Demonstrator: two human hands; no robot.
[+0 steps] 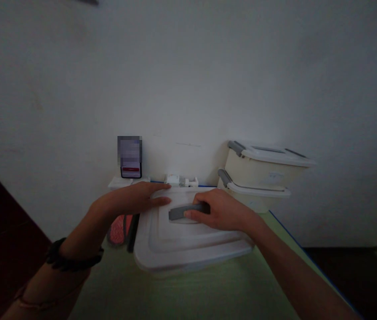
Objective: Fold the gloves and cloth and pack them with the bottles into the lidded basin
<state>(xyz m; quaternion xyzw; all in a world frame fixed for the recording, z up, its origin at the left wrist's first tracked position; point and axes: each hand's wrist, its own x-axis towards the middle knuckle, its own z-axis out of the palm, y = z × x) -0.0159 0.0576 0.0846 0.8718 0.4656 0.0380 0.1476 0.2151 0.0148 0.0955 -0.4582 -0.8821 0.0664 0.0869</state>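
A white plastic storage box lid (pixel 188 255) with rounded corners lies in front of me above the green tabletop. My right hand (pixel 218 209) has its fingers wrapped round the grey handle (pixel 178 213) in the middle of the lid. On the lid's left far side rests my left hand (pixel 142 195), fingers stretched out and apart, thumb and fingertips touching the white surface. Whether a box body sits under the lid cannot be made out.
Two cream storage boxes (pixel 258 169) with grey latches are stacked at the back right against the wall. A phone (pixel 131 155) stands upright at the back left. Small white-and-clear items (pixel 182 181) lie behind the lid. A pink fuzzy thing (pixel 118 231) is left of it, on the green table (pixel 175 293).
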